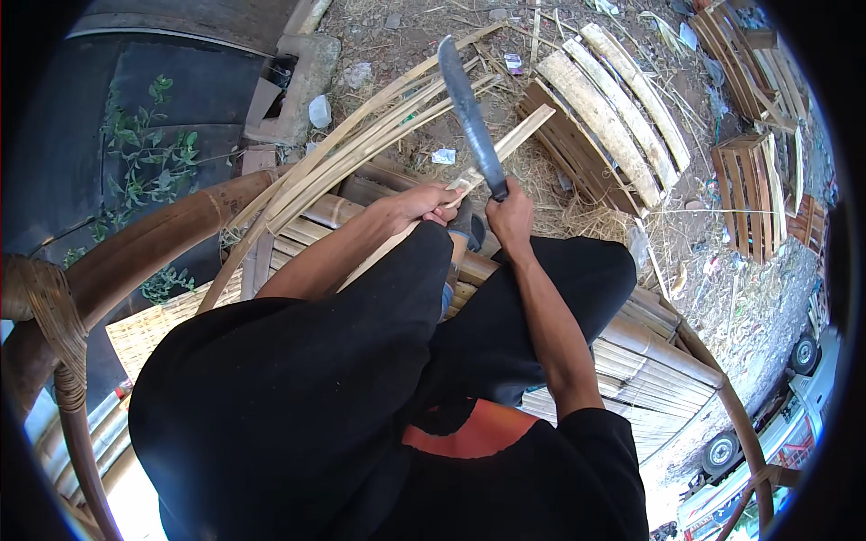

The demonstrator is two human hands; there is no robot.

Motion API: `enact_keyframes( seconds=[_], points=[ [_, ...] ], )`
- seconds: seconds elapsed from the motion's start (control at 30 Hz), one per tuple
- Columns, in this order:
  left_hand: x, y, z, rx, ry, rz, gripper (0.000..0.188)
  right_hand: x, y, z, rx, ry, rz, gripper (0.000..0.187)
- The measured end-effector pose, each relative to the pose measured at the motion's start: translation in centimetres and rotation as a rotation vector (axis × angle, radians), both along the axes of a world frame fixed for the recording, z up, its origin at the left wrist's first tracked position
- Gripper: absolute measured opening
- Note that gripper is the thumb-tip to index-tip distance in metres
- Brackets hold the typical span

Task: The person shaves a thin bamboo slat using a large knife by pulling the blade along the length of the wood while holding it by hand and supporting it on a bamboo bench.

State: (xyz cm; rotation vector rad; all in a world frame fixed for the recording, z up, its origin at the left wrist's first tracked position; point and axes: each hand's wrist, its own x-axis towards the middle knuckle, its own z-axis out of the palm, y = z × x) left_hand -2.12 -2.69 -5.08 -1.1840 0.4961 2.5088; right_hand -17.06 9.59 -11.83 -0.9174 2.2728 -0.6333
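Note:
My right hand (511,216) is closed round the handle of a machete (469,113), whose long dark blade points up and away to the left. The blade's lower part crosses a pale bamboo strip (519,137); whether it touches the strip I cannot tell. My left hand (424,204) grips this strip just left of the blade, above my knee. From there the strip slants out to the far right, and its near end passes down beside my leg. Beyond my left forearm, a bundle of split bamboo strips (352,149) leans across the bench edge.
I sit on a slatted bamboo bench (649,347) with a thick curved bamboo rail (153,221) at left. A wooden crate (604,117) lies ahead on littered, straw-covered ground, with more crates (749,194) farther right. A parked vehicle (794,415) shows at the right edge.

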Motion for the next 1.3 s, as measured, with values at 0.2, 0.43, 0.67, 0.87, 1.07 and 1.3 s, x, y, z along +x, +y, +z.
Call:
enact_keyframes(
  seconds=[0.2, 0.43, 0.67, 0.87, 1.07, 1.3],
  points=[
    [-0.6, 0.2, 0.1, 0.034, -0.001, -0.020, 0.013, -2.6, -0.7, -1.4, 0.081, 0.027, -0.226, 0.030],
    [-0.6, 0.3, 0.3, -0.144, -0.059, -0.133, 0.013, -1.8, -1.0, 0.7, 0.036, 0.093, 0.029, 0.030],
    [-1.1, 1.0, 0.1, -0.237, -0.136, -0.190, 0.013, -2.2, -0.5, -0.5, 0.124, 0.131, 0.026, 0.028],
    [-1.6, 1.2, 1.1, -0.266, -0.131, -0.200, 0.012, -2.7, -0.3, -0.1, 0.059, 0.151, 0.045, 0.025],
    [-1.3, 1.5, -0.3, -0.328, -0.155, -0.233, 0.012, -1.4, 0.1, 0.9, 0.083, 0.124, 0.098, 0.026],
    [-2.3, 1.4, 0.9, -0.332, -0.147, -0.238, 0.012, -2.4, -0.2, -0.2, 0.035, 0.068, 0.007, 0.030]
  ],
)
